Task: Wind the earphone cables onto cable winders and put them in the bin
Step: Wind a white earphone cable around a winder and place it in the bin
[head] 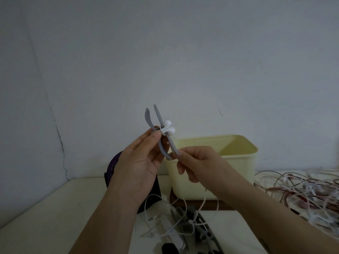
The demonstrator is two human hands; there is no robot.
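Note:
I hold a grey cable winder (157, 119) with two long flaps up in front of me. My left hand (141, 158) pinches its middle between thumb and fingers. Two white earbuds (169, 127) are clipped at the winder's centre, side by side. My right hand (194, 162) pinches the winder's lower flap tip. The white earphone cable (202, 206) hangs down from my right hand to the table. The pale yellow bin (238, 162) stands open on the table just behind my right hand.
A tangled heap of white and red earphone cables (308, 191) lies at the right. Several grey and black winders (190, 228) lie in a tray near the front. A dark purple object (113, 165) stands behind my left hand. A grey wall rises behind.

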